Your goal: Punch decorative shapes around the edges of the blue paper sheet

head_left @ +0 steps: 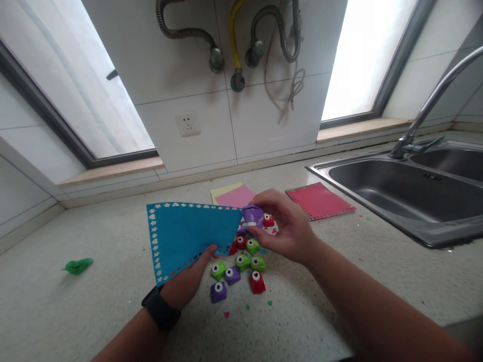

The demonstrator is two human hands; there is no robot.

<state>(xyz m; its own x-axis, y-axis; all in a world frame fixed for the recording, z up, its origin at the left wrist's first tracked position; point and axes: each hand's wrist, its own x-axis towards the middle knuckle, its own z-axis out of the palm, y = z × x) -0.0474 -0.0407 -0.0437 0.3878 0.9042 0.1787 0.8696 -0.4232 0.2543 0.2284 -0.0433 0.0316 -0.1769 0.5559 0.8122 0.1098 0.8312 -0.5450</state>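
My left hand (198, 266) grips a blue sheet of paper (192, 229) from below, thumb on top. Small flower, star and heart shapes are punched along the sheet's edges. A purple craft punch (252, 216) sits between the fingers and thumb of my right hand (285, 226), at the sheet's right corner. Below the paper lie several more craft punches, among them a green one (218, 270), a purple one (218, 291) and a red one (257, 282). Part of the group is hidden behind the paper and my right hand.
A stack of red paper (320, 200) with punched borders lies beside the steel sink (381, 201). Pink paper (236, 195) rests on yellow near the wall. A crumpled green piece (77, 266) is at the left. Tiny paper cutouts, including a pink heart (227, 314), dot the counter.
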